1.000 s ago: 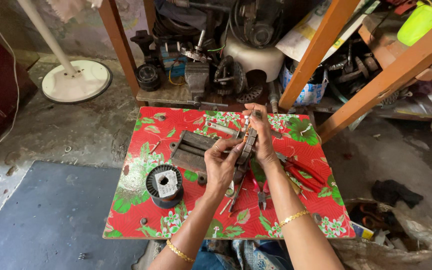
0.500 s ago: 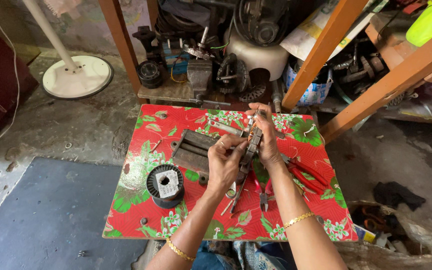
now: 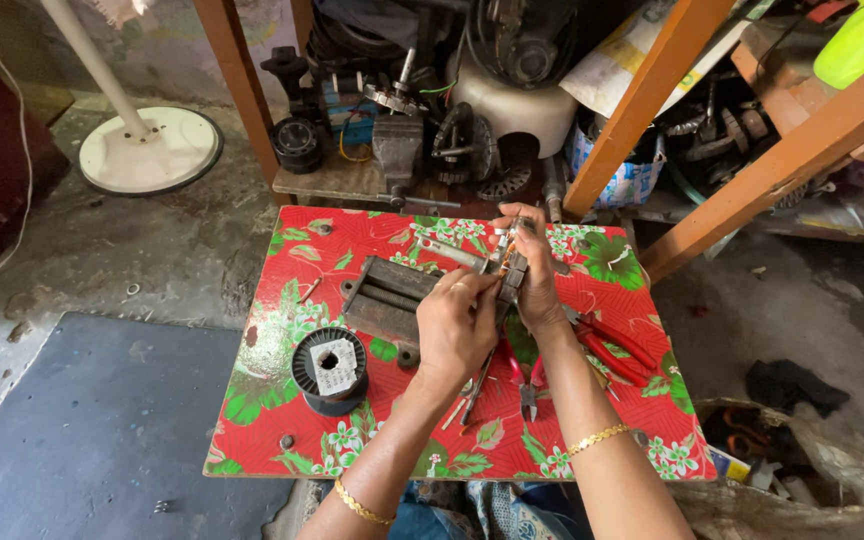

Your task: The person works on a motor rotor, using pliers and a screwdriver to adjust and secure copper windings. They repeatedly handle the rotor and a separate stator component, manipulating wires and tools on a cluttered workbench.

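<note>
Both hands raised over a red flowered table (image 3: 282, 400), closed around one small metal part (image 3: 508, 268). Right hand (image 3: 532, 270) wrapped round the part from the far side, fingers curled shut on it. Left hand (image 3: 457, 325) pinching it from the near side, fingertips closed on its lower end. Part held with its long axis roughly upright, top end pointing away toward the shelf clutter; finer detail too small to tell. Just left of the grip, a dark metal block (image 3: 387, 300) flat on the table. Further left and nearer, a black wire spool (image 3: 330, 370) standing on end. Right of the grip, red-handled pliers (image 3: 612, 350). Directly below the grip, another small tool (image 3: 530, 395) lying on the table.
</note>
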